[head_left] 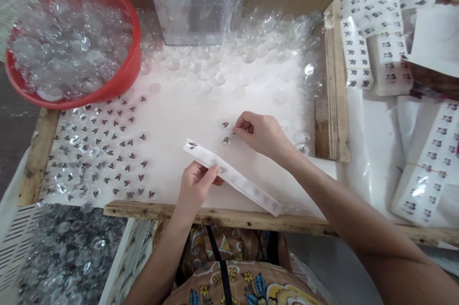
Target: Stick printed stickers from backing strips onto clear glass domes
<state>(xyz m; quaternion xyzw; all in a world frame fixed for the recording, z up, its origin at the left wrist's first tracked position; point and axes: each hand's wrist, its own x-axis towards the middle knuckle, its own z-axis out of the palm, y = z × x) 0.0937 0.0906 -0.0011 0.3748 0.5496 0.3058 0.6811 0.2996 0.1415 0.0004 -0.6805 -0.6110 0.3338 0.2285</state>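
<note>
My left hand (199, 180) grips a long white strip of stickers (247, 189) between thumb and fingers, tilted down to the right. A small dark insect-like print (192, 144) shows at its upper end. My right hand (260, 133) is closed in a pinch low over the white work surface (179, 118). A dark speck, apparently a sticker, shows at its fingertips; the fingers hide most of it. Just left of them lie two clear round discs bearing prints, an upper disc (225, 125) and a lower disc (226, 140).
A red basin (136, 51) heaped with clear discs stands at the back left. Printed discs (111, 152) cover the left side. A clear plastic container (193, 18) stands at the back among plain discs (244, 80). Wooden strips (337, 104) edge the surface. Sticker sheets (390, 56) lie right.
</note>
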